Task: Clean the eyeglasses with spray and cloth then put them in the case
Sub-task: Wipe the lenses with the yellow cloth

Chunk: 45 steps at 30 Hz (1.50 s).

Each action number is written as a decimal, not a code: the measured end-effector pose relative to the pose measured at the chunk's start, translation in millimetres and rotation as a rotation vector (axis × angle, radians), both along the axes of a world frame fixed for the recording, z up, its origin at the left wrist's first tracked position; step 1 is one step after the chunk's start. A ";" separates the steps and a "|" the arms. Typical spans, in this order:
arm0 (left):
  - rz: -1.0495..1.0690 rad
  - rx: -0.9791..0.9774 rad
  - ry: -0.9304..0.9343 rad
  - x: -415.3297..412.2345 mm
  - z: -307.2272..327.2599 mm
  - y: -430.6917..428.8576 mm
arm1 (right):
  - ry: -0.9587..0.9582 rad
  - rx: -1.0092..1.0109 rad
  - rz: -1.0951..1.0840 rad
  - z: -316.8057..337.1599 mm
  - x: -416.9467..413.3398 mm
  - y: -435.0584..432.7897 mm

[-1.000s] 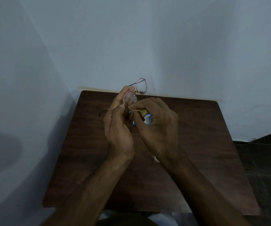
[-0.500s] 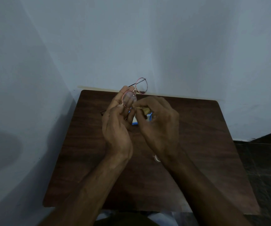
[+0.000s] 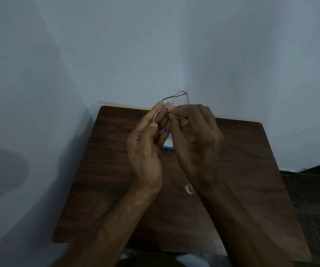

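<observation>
Thin pink-rimmed round eyeglasses (image 3: 180,95) are held up over the far part of the table. My left hand (image 3: 145,147) pinches the near lens rim between thumb and fingers. My right hand (image 3: 195,139) grips a small yellowish cloth (image 3: 184,120) close to the bridge of the frame. One dark temple arm sticks out to the left. A blue and white object (image 3: 168,143) lies on the table behind my hands, mostly hidden. A small clear spray bottle (image 3: 189,188) shows beside my right wrist.
The dark wooden table (image 3: 101,189) stands in a corner, with pale walls to the left and behind. A dark tiled floor (image 3: 313,189) lies to the right. The table's near edge is at my body.
Both hands have lifted slightly toward the far edge of the table, and the glasses have tilted so the far lens looks flatter. The cloth has moved toward the bridge.
</observation>
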<state>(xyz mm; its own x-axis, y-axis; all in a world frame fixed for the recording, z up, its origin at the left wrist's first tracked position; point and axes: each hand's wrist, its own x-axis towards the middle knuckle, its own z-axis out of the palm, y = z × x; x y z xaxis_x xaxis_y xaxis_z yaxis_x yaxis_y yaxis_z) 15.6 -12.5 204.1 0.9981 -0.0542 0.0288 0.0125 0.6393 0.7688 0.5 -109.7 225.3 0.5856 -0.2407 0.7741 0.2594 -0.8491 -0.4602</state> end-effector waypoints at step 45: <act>0.196 0.275 -0.011 22.0 -0.9 4.2 | 0.127 0.466 0.169 27.0 -9.7 -34.5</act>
